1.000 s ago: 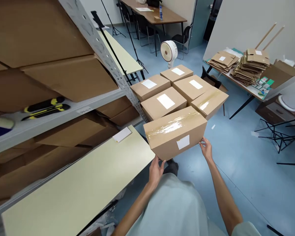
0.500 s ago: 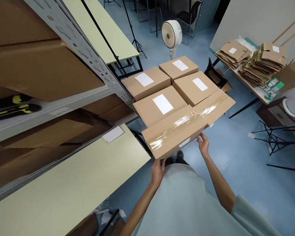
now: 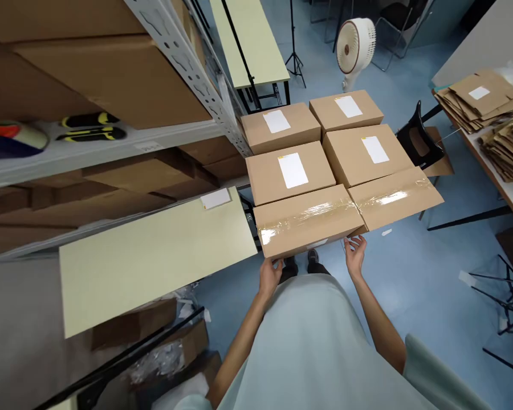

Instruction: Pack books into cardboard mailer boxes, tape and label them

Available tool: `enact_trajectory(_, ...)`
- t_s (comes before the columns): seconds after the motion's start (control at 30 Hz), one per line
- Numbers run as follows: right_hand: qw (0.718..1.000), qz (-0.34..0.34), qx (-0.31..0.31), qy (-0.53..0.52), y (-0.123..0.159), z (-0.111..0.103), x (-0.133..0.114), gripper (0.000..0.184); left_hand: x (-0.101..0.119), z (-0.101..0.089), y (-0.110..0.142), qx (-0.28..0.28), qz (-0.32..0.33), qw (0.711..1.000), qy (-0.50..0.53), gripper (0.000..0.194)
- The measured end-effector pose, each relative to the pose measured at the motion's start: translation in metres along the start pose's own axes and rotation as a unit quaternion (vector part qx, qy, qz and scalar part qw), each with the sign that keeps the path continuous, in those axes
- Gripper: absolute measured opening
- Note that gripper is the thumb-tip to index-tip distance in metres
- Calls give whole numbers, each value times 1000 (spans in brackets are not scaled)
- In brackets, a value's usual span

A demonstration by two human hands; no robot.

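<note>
Steadying the nearest taped box [image 3: 310,219], the left hand [image 3: 270,277] curls at its lower edge; I cannot tell whether it pinches. Right hand [image 3: 354,254], fingers loosely spread, sits by its other end. Box lies just beyond both hands; even pressure should keep it square.

Closed brown cardboard box [image 3: 308,217], glossy-taped face up, white label [image 3: 317,243] on near side, against both hands [image 3: 269,277].

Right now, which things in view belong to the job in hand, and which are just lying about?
Likely part of the job:
left hand
right hand
taped box nearest both hands
five boxes grouped with it

Probably just lying about:
fan
black-and-yellow tools on the shelf
</note>
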State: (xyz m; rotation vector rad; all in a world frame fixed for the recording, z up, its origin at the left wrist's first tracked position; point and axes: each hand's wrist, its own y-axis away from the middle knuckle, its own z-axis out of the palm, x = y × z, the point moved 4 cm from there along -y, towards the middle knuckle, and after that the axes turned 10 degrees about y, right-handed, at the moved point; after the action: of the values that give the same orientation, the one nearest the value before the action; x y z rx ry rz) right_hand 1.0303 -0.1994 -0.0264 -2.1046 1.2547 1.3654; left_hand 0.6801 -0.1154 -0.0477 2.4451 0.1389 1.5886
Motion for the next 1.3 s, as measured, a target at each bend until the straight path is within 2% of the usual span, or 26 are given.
enact_trajectory(0.17,999,-18,-38,4,-17,-13,0,67,5,9,-1,19,-31,999,-11,28)
enact_trajectory(0.33,997,-10,-76,1,-17,-18,9,71,11,9,0,10,-50,999,-18,30)
enact_trajectory(0.43,996,6,-89,3,-16,-21,14,76,14,8,2,27,-52,998,-15,36)
enact_trajectory(0.57,995,-5,-98,-2,-14,-25,10,69,20,7,4,34,-25,999,-9,37)
enact_trajectory(0.63,995,-12,-102,-4,-12,-27,6,65,24,3,6,35,7,999,2,46)
enact_trajectory(0.7,995,-13,-101,0,-8,-29,3,65,27,-2,9,38,33,999,17,63)
enact_trajectory(0.8,995,-13,-94,11,1,-30,2,68,26,-12,15,33,41,997,51,92)
enact_trajectory(0.9,997,-9,-77,20,19,-26,0,72,19,-24,22,6,43,997,68,104)
enact_trajectory(1.0,997,-23,-69,31,50,-15,-8,71,10,-49,32,-11,59,995,78,99)
enact_trajectory(1.1,993,-63,-89,43,97,11,-24,66,-3,-96,48,-4,73,991,109,88)
enact_trajectory(1.2,984,-109,-136,37,157,55,-45,61,-22,-162,70,36,74,989,126,78)
enact_trajectory(1.3,965,-160,-209,23,226,115,-72,59,-44,-240,96,116,77,981,134,71)
